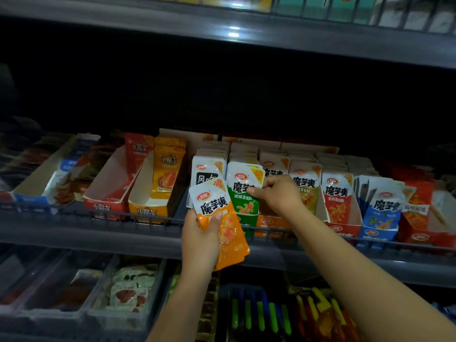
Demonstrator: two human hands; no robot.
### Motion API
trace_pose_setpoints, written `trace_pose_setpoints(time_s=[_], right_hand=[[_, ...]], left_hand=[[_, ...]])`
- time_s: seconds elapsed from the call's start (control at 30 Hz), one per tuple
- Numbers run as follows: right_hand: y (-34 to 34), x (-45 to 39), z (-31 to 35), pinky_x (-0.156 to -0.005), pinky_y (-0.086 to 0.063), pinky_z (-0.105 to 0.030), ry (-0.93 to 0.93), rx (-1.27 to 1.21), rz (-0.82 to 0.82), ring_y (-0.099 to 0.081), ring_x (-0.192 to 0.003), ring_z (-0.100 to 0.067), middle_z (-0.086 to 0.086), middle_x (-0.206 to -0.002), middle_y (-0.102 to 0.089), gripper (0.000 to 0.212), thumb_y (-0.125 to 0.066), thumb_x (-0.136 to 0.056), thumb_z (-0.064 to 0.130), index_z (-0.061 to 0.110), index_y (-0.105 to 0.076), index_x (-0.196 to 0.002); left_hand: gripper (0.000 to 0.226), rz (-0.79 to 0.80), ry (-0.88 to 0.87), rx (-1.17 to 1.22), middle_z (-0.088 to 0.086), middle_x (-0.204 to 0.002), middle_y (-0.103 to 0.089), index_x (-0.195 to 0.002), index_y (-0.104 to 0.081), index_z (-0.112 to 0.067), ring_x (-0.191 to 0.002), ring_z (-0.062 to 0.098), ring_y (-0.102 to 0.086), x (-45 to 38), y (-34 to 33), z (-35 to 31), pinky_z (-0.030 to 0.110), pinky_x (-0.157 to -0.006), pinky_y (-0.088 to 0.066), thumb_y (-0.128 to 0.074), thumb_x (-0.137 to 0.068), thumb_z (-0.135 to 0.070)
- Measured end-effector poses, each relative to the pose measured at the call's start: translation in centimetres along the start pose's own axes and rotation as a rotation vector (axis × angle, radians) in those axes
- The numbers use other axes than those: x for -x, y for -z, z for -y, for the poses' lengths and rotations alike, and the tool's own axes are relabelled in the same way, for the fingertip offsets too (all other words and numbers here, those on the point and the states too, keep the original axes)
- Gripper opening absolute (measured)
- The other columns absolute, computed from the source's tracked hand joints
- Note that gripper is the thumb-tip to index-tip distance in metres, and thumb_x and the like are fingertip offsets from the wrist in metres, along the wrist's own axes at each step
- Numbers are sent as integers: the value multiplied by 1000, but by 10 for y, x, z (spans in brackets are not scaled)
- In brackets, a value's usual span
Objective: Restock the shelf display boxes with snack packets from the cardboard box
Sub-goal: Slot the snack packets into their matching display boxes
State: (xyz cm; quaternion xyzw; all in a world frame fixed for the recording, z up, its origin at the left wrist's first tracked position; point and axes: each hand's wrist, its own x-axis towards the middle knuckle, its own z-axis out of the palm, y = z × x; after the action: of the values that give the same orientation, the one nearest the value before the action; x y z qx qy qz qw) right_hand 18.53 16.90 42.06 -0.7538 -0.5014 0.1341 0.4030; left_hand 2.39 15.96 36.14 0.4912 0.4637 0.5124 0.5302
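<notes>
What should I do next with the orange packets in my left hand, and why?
Probably slide them into the orange display box just right of the green one. Your left hand grips a stack of orange packets in front of the shelf, while your right hand pinches the green packet beside that box, seemingly making room.

Two bare forearms in view, each ending in a bare hand: left hand (201,239) and right hand (277,193). No sleeve, cuff, glove, watch, band or ring visible anywhere back from the fingers to the frame edge; no marks on either arm. Nails on the fingers (254,191) of the right hand look short and unpainted, as does the left thumbnail; dim light limits finer detail.
</notes>
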Motion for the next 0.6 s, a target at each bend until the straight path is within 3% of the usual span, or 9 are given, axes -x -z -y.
trace_pose_setpoints(time_s=[0.17,0.3,0.37,0.43,0.53,0.6], right_hand=[[1,5,-2,-44,-36,-14,68,43,60,-51,-53,-7,-7,-74,-65,36,-72,-79,34,-2,-66,-82],[0,2,1,-66,-52,-30,112,73,66,-66,-85,-22,-12,-95,-71,38,-74,-76,34,0,-69,-93],[-3,0,0,-67,-50,-30,117,65,1,-65,-89,-29,-15,-95,-70,39,-74,-76,34,-1,-69,-92],[-6,1,-3,-58,-42,-25,110,68,-44,-65,-81,-29,-17,-91,-70,40,-74,-77,34,-2,-68,-93],[-5,2,-4,-43,-36,-15,71,93,-5,-53,-56,-11,-13,-80,-68,40,-73,-78,33,-4,-67,-92],[-4,1,-5,-40,-35,-12,80,94,2,-49,-51,-5,-13,-80,-68,40,-73,-77,34,-3,-67,-91]], left_hand=[[29,-9,5,14,-7,-109,-62,-119,-52,-29,-101,18,-62,-1,-1,-1,50,-86,-53,-59,-91,-34],[27,-17,-5,13,-7,-108,-63,-116,-53,-28,-100,18,-62,-1,-3,0,50,-87,-53,-59,-91,-33],[25,-18,-9,12,-7,-107,-64,-114,-54,-28,-99,18,-63,-1,-4,0,50,-87,-53,-60,-90,-33],[24,-20,-8,16,-8,-106,-64,-114,-55,-28,-99,18,-62,-1,-3,1,50,-87,-53,-60,-91,-33],[25,-19,-16,14,-8,-107,-63,-115,-54,-27,-101,17,-61,-2,-2,2,49,-88,-52,-59,-91,-32],[26,-14,-20,19,-7,-107,-63,-116,-54,-27,-100,17,-62,-3,-2,3,50,-88,-52,-59,-91,-32]])
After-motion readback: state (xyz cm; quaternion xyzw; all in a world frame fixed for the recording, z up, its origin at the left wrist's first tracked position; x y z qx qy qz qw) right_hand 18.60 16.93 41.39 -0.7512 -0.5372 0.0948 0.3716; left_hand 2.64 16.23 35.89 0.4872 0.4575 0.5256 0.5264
